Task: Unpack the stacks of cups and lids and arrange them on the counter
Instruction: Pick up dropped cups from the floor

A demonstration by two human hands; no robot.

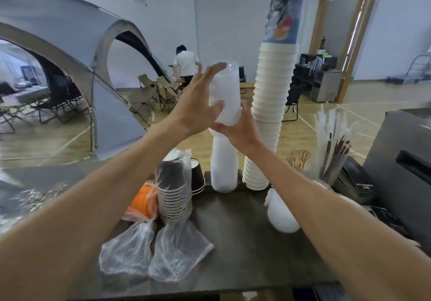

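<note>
White lid stack [224, 165], orange bag [142, 201]

**Count of what I see on the surface**

I count two hands, the left [198, 112] and the right [240, 130]. Two frosted lid stacks: one lifted [229, 91], one standing [224, 168]. One tall white cup stack [272, 86]. One wrapped dark cup stack [173, 193]. Two empty clear bags [154, 251]. One orange bag [142, 202]. One wire whisk [298, 158].
</note>
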